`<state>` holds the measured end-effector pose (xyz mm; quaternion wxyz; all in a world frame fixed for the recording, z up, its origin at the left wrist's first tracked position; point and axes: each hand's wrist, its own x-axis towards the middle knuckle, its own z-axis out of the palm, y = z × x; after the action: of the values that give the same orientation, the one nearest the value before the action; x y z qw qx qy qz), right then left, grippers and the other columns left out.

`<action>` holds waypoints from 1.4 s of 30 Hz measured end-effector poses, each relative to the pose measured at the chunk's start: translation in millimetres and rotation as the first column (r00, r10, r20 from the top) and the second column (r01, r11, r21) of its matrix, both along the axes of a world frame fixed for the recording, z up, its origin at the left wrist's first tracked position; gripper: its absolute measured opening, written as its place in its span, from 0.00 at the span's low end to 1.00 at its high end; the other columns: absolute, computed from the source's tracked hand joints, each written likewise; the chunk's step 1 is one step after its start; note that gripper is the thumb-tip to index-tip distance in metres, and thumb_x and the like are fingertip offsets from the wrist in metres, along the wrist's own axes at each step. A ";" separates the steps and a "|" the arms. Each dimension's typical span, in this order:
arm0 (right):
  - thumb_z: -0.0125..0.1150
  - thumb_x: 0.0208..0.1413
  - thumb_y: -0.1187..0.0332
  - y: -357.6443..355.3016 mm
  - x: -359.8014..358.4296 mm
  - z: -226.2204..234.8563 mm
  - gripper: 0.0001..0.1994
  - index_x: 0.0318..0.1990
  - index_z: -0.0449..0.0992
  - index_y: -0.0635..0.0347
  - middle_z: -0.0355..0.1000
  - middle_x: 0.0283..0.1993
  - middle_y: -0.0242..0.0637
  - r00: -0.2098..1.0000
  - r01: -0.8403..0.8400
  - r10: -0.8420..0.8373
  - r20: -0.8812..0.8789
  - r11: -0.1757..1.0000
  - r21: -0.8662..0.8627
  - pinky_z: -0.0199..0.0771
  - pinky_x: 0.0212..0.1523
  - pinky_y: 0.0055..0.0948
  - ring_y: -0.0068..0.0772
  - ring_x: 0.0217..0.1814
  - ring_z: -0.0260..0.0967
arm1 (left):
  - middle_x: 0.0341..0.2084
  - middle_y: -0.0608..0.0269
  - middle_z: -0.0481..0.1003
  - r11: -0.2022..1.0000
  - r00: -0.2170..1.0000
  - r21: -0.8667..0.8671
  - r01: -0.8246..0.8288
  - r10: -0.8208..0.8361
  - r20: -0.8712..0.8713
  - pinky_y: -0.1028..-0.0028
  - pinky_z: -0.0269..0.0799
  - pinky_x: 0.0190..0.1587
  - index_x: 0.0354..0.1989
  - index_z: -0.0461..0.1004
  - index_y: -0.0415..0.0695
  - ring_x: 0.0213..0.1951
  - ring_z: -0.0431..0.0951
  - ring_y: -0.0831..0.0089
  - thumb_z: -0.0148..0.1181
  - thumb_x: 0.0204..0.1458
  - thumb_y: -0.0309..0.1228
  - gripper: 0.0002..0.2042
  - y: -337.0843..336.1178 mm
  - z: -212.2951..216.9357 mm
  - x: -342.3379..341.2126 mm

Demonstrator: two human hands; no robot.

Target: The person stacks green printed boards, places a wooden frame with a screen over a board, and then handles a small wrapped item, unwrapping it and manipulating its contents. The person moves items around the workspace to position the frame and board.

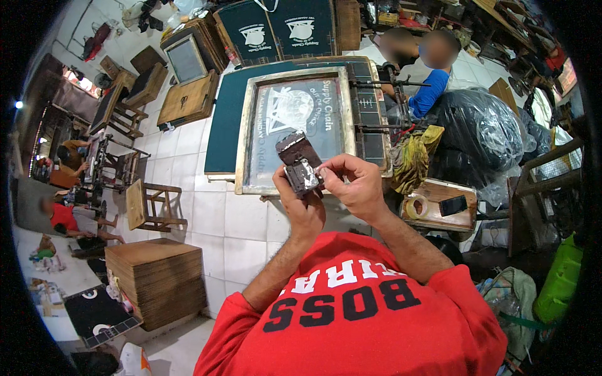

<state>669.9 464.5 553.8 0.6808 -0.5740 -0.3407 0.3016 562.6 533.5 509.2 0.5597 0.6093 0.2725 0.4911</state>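
My left hand [304,213] is closed round a small dark brown case-like thing [298,158], which looks folded open in two parts and carries white smears. At its right edge the thumb and fingertips of my right hand [357,188] are pinched together; what lies between them is too small to make out. Both hands are over the near edge of a screen-printing frame [343,106], with a wooden border and white lettering and a figure on its mesh. Under the frame lies a dark green fabric sheet [224,138].
Metal clamps [382,128] join the frame on the right. A wooden stool [461,216] holds a tape roll [416,207] and a phone [453,205]. Bulging black plastic bags [476,131] sit nearby. Left stand a stack of boards [157,282] and another stool [150,203]. People sit beyond.
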 end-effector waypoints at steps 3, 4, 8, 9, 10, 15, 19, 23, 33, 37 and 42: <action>0.67 0.56 0.74 -1.1 -5.9 5.6 0.08 0.43 0.82 0.65 0.77 0.34 0.30 0.969 0.009 0.010 0.246 0.997 -0.077 0.65 0.30 0.17 0.13 0.29 0.66 | 0.43 0.61 0.68 1.000 1.000 -0.023 0.008 -0.008 -0.007 0.75 0.67 0.50 0.56 0.59 0.39 0.45 0.69 0.75 0.42 0.51 0.10 0.22 11.1 3.6 -14.3; 0.69 0.53 0.74 -1.7 -9.4 8.2 0.12 0.46 0.83 0.61 0.78 0.35 0.32 0.952 -0.010 0.045 0.302 0.993 -0.117 0.65 0.30 0.18 0.15 0.30 0.66 | 0.43 0.61 0.68 1.000 1.000 -0.023 0.005 -0.005 -0.015 0.75 0.67 0.50 0.56 0.59 0.39 0.45 0.69 0.74 0.43 0.52 0.11 0.22 15.1 5.0 -20.5; 0.74 0.47 0.72 4.5 -32.6 18.5 0.13 0.42 0.84 0.62 0.78 0.35 0.36 0.924 -0.080 0.034 0.381 0.991 0.106 0.69 0.30 0.23 0.23 0.32 0.71 | 0.43 0.60 0.68 0.986 0.967 -0.039 0.165 -0.154 0.202 0.74 0.69 0.50 0.58 0.58 0.39 0.44 0.70 0.75 0.53 0.58 0.18 0.21 20.3 8.9 -43.4; 0.75 0.47 0.72 5.6 -37.6 21.5 0.13 0.42 0.84 0.62 0.78 0.35 0.37 0.929 -0.087 0.058 0.367 0.994 0.065 0.69 0.31 0.23 0.23 0.33 0.71 | 0.43 0.60 0.68 0.965 0.919 -0.058 0.257 -0.226 0.324 0.73 0.69 0.50 0.59 0.58 0.39 0.44 0.69 0.75 0.54 0.58 0.20 0.21 20.0 9.4 -48.3; 0.75 0.47 0.72 6.5 -42.6 24.0 0.13 0.41 0.84 0.63 0.79 0.35 0.37 0.933 -0.095 0.081 0.351 0.995 0.024 0.70 0.31 0.22 0.23 0.33 0.72 | 0.45 0.59 0.68 0.972 0.935 -0.038 0.232 -0.213 0.284 0.73 0.69 0.49 0.60 0.56 0.38 0.44 0.69 0.73 0.60 0.58 0.27 0.25 20.7 9.5 -52.9; 0.73 0.49 0.73 13.0 -58.1 32.5 0.10 0.40 0.84 0.64 0.79 0.34 0.34 0.971 -0.204 0.209 0.117 0.978 -0.052 0.69 0.31 0.20 0.17 0.34 0.71 | 0.47 0.60 0.67 0.988 0.999 0.149 0.029 -0.033 0.024 0.72 0.68 0.49 0.61 0.56 0.39 0.46 0.69 0.71 0.61 0.55 0.33 0.28 37.5 8.2 -71.8; 0.70 0.52 0.77 17.0 -63.6 34.6 0.08 0.40 0.83 0.68 0.79 0.32 0.32 0.950 -0.300 0.290 -0.117 0.950 -0.082 0.70 0.32 0.17 0.15 0.33 0.71 | 0.47 0.56 0.66 0.948 0.987 0.319 -0.019 0.070 -0.148 0.68 0.66 0.49 0.61 0.57 0.37 0.46 0.68 0.66 0.55 0.52 0.24 0.27 46.3 8.1 -87.9; 0.69 0.54 0.77 20.6 -71.7 34.5 0.07 0.40 0.82 0.70 0.80 0.34 0.34 0.935 -0.311 0.278 -0.221 0.941 -0.133 0.73 0.35 0.17 0.15 0.35 0.74 | 0.46 0.54 0.64 0.903 0.985 0.429 -0.008 0.081 -0.152 0.67 0.64 0.50 0.61 0.57 0.37 0.47 0.66 0.64 0.58 0.49 0.24 0.29 53.0 6.0 -93.8; 0.67 0.53 0.71 24.5 -94.6 31.6 0.07 0.34 0.80 0.67 0.78 0.29 0.31 0.986 -0.133 0.111 -0.124 0.975 -0.180 0.74 0.31 0.20 0.15 0.30 0.72 | 0.46 0.55 0.65 0.912 0.994 0.410 0.013 0.034 -0.108 0.67 0.65 0.50 0.61 0.57 0.38 0.47 0.68 0.66 0.51 0.46 0.18 0.28 54.5 -1.1 -99.5; 0.66 0.52 0.69 18.9 -96.1 37.6 0.07 0.35 0.80 0.65 0.78 0.29 0.34 0.993 0.016 0.014 0.118 0.967 -0.254 0.72 0.30 0.23 0.20 0.29 0.73 | 0.44 0.66 0.68 0.986 0.985 0.060 0.154 -0.158 0.068 0.75 0.67 0.50 0.58 0.60 0.40 0.45 0.69 0.76 0.56 0.57 0.21 0.21 46.5 2.8 -96.5; 0.65 0.49 0.70 13.0 -90.7 38.7 0.07 0.34 0.79 0.62 0.75 0.30 0.39 0.832 0.210 -0.137 0.537 0.975 -0.076 0.73 0.36 0.33 0.38 0.34 0.73 | 0.43 0.65 0.72 0.921 0.925 -0.156 0.357 -0.325 0.199 0.76 0.70 0.48 0.57 0.63 0.40 0.44 0.73 0.77 0.59 0.59 0.23 0.19 44.6 2.4 -98.3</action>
<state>579.3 477.5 592.5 0.5459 -0.7068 -0.4405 0.0909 464.3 578.1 511.5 0.7134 0.5475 0.1589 0.4075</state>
